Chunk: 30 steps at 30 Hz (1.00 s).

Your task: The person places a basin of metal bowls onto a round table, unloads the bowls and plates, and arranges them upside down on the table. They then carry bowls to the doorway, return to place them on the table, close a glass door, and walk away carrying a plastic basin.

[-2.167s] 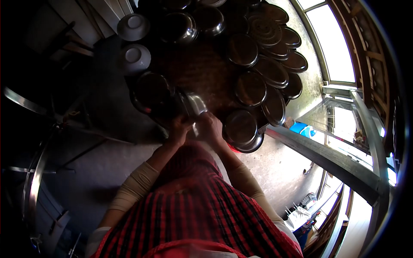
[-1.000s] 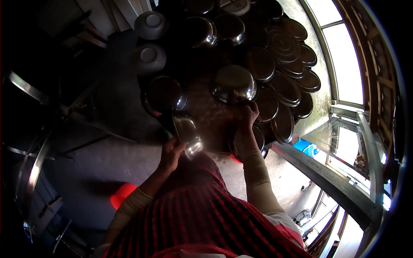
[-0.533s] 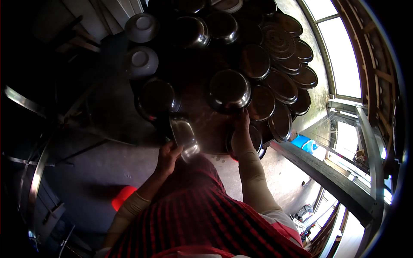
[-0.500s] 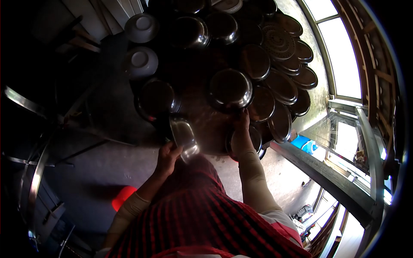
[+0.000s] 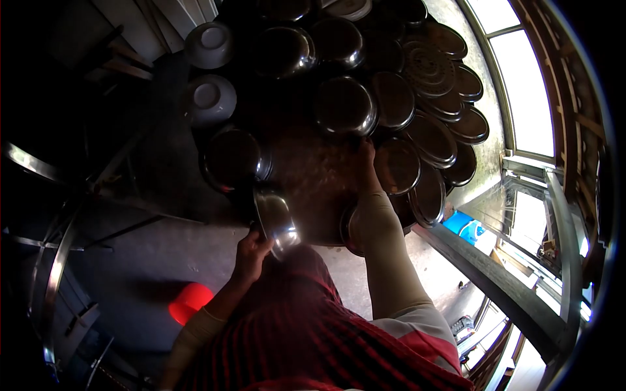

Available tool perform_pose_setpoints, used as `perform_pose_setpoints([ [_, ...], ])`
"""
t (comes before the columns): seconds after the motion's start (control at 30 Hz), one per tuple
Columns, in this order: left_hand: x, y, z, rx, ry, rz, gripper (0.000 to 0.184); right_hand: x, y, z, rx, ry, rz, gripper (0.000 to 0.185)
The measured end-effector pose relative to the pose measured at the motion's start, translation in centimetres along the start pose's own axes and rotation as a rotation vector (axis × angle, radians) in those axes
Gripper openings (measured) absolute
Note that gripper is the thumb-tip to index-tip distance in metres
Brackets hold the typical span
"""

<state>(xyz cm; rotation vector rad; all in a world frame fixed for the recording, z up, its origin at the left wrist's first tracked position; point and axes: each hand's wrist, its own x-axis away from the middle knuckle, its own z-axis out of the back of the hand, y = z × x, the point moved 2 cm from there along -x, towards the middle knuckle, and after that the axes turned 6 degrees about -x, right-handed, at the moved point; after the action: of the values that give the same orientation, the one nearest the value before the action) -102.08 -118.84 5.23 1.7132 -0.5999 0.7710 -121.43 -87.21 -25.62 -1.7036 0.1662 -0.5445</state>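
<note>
My left hand [image 5: 250,256] grips the rim of a shiny metal bowl [image 5: 277,218], which is tilted on its side at the table's near edge, close to my apron. Stretched out over the dark table [image 5: 313,202], my right hand [image 5: 366,155] is closed at the near rim of a round metal basin [image 5: 345,105]; most of its fingers are hidden. Left of the middle, another metal basin [image 5: 233,159] rests just beyond the bowl in my left hand.
Several metal lids [image 5: 430,138] and a perforated steamer plate [image 5: 429,68] crowd the table's right side. Upturned white bowls [image 5: 212,98] stand at the far left, near more metal basins [image 5: 285,52]. A red bucket [image 5: 190,303] is on the floor; a metal beam [image 5: 489,287] runs at right.
My right hand has moved farther away across the table, and the metal basin at it has shifted the same way. My left hand still holds the tilted bowl in nearly the same place.
</note>
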Motion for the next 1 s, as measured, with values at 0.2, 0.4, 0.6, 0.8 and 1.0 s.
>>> perform_pose_setpoints([
  [0.2,-0.3,-0.9,0.4,0.027,-0.051,0.005,0.02,2.6,-8.1,-3.6,-0.406,0.124,-0.427,0.015],
  [0.4,-0.1,0.5,-1.0,0.085,0.003,-0.005,0.009,2.5,-7.5,-2.5,0.718,0.282,-0.172,0.024],
  [0.6,-1.3,-1.2,-0.1,0.201,-0.054,0.049,0.013,15.9,-23.6,-10.4,-0.461,-0.163,-0.334,0.013],
  [0.8,-4.0,-2.8,-0.3,0.244,-0.168,0.007,0.012,26.2,-24.5,-9.6,0.39,-0.737,-0.184,0.011],
  [1.0,-2.8,-0.1,-2.9,0.206,-0.217,0.032,0.009,27.5,-24.9,-9.9,0.535,-0.672,0.017,0.009],
])
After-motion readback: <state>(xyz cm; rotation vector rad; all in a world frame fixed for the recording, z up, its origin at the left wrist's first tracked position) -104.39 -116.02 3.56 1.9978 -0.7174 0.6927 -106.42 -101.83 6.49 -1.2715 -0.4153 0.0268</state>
